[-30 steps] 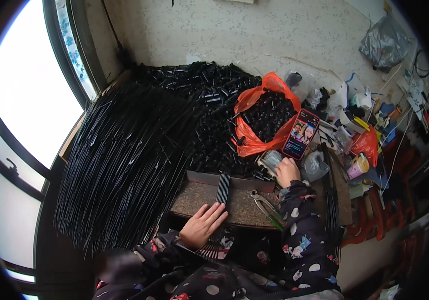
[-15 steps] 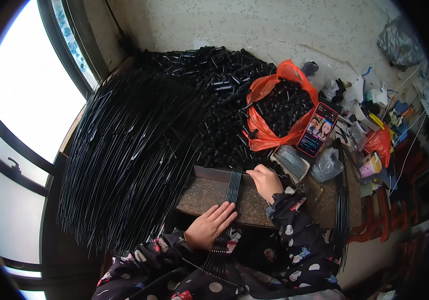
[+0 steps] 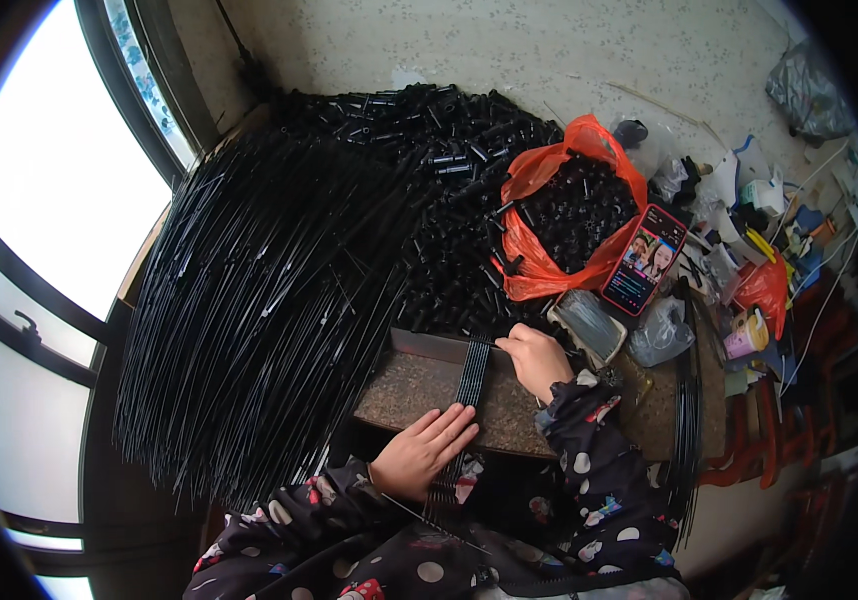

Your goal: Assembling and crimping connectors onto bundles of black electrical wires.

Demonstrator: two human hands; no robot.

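A flat row of thin black rods (image 3: 472,375) lies side by side across the front of the brown speckled worktop (image 3: 409,385), their far ends at a low grey strip (image 3: 431,345). My left hand (image 3: 424,452) lies flat over the rods at the table's front edge, fingers stretched out. The near ends hang down past it over my lap. At the far end of the row, my right hand (image 3: 534,360) is closed in a pinch, thumb and forefinger beside the rod tips. A small dark thing seems to be between them, too small to name.
Long black rods (image 3: 249,320) fill the left side. Behind the strip lie heaped black tubular pieces (image 3: 439,250). An orange bag (image 3: 529,262) of small black parts, a phone (image 3: 644,260), a tray of thin pins (image 3: 589,330) and a cup (image 3: 746,335) stand right.
The view has shifted slightly, so the tabletop things sit a little farther right. Both hands keep nearly the same pose on the rods. A loose rod over my lap has moved up a little.
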